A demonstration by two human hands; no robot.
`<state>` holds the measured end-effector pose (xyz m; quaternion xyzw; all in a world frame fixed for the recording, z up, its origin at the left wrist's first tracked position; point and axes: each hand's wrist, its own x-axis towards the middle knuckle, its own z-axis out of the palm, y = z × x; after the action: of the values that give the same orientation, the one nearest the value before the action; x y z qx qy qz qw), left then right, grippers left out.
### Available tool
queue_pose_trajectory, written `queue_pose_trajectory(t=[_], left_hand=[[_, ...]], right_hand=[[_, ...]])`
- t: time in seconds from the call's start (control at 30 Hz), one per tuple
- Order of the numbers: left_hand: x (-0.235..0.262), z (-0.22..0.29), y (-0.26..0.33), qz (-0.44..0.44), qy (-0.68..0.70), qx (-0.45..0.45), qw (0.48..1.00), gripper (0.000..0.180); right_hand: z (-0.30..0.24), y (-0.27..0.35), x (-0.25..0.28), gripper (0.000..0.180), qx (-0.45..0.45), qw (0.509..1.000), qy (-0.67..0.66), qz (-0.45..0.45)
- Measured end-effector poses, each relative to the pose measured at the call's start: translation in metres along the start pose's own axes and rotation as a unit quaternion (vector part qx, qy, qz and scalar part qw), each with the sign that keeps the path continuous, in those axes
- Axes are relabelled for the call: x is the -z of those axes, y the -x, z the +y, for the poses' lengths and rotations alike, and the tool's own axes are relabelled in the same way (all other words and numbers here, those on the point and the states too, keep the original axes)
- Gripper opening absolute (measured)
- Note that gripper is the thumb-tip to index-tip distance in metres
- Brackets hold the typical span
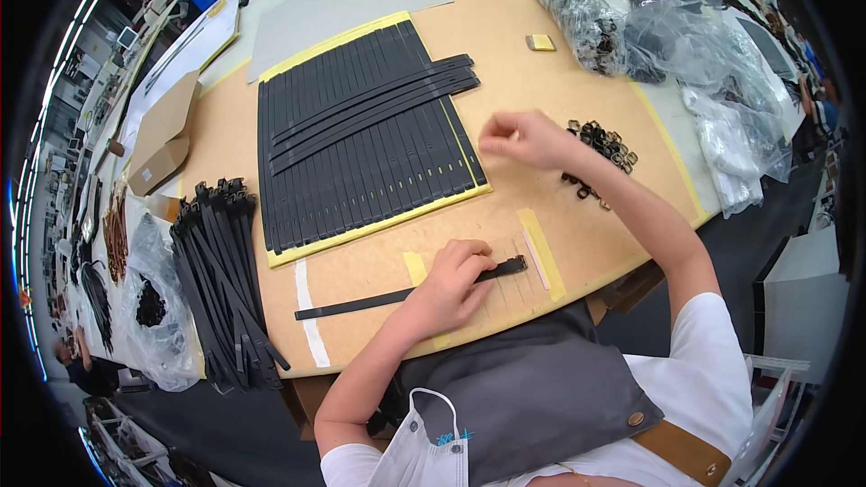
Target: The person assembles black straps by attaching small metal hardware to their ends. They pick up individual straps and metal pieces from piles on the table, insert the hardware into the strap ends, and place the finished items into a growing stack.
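A narrow black strap (356, 304) lies crosswise on the table near its front edge, a small dark buckle (516, 264) at its right end. My left hand (448, 284) rests over the strap with curled fingers, holding it down close to the buckle end. Raised to the right of the strap board, my right hand (528, 139) has its fingers closed together; whatever may be in them is too small to make out. A pile of small metal buckles (604, 149) lies beside my right wrist, partly behind the forearm.
Rows of black straps (347, 144) cover a yellow-edged board (388, 221), several more laid across them. A bundle of buckled straps (216, 280) hangs over the table's left front edge. Plastic bags (586, 32) sit far right, a cardboard box (162, 140) left. Yellow tape (542, 257) marks the table.
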<state>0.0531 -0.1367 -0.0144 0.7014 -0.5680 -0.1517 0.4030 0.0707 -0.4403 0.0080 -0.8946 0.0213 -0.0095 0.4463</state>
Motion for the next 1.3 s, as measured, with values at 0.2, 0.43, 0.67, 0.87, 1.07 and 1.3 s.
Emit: queue_pose_trajectory(t=[0.2, 0.43, 0.67, 0.87, 1.07, 1.3], left_hand=[[0.096, -0.040, -0.037, 0.053, -0.212, 0.051, 0.974, 0.054], [0.173, -0.184, -0.108, 0.042, -0.414, 0.283, 0.864, 0.079], [0.163, -0.213, -0.111, 0.061, -0.395, 0.281, 0.872, 0.084], [0.163, -0.208, -0.111, 0.062, -0.397, 0.292, 0.868, 0.084], [0.165, -0.208, -0.109, 0.053, -0.397, 0.306, 0.864, 0.087], [0.175, -0.193, -0.106, 0.048, -0.402, 0.273, 0.873, 0.111]], right_hand=[[0.030, -0.141, 0.047, 0.091, 0.055, 0.975, 0.210, -0.054], [-0.001, -0.203, 0.046, 0.112, -0.062, 0.929, 0.306, -0.196], [0.000, -0.228, 0.048, 0.078, -0.096, 0.890, 0.336, -0.294], [0.002, -0.240, 0.059, 0.057, -0.126, 0.897, 0.232, -0.354], [-0.001, -0.231, 0.067, 0.036, -0.231, 0.894, 0.030, -0.384], [-0.048, -0.197, 0.077, 0.023, -0.196, 0.908, -0.003, -0.370]])
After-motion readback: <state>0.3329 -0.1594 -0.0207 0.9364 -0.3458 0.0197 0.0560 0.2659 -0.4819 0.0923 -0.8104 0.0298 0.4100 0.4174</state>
